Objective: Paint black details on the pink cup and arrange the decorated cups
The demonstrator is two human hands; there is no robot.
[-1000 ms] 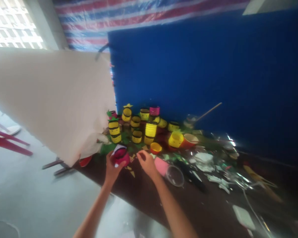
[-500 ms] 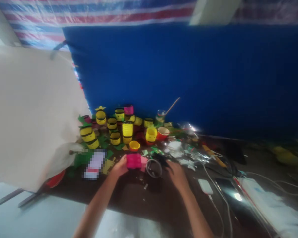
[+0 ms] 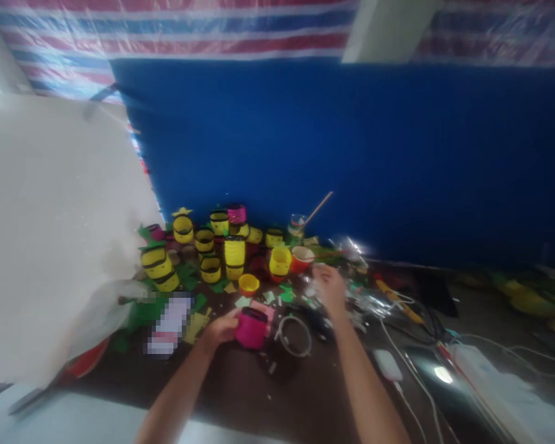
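Note:
My left hand (image 3: 226,327) grips a magenta ring-shaped paper cup (image 3: 251,327) with a black rim, just above the brown table. Beside it lies a roll of clear tape or similar clear ring (image 3: 295,337), which neither hand touches. My right hand (image 3: 330,288) is raised over white scraps, near a red paper cup (image 3: 301,259). Its fingers are curled together; what they hold, if anything, is too blurred to make out. A dark object (image 3: 311,317), perhaps scissors, lies behind the ring. A small yellow cup (image 3: 248,284) stands beyond the magenta one.
Several yellow paper cylinders (image 3: 211,269) with black bands crowd the back left. A phone (image 3: 170,327) lies left of my left hand. To the right are a white power bank (image 3: 388,365) with a cable, a dark glossy device (image 3: 437,376) and a yellow-handled tool (image 3: 400,300).
My right hand has moved away from the dark object, forward towards the red cup. My left hand still holds the magenta cup, now tilted differently. The camera view has shifted slightly.

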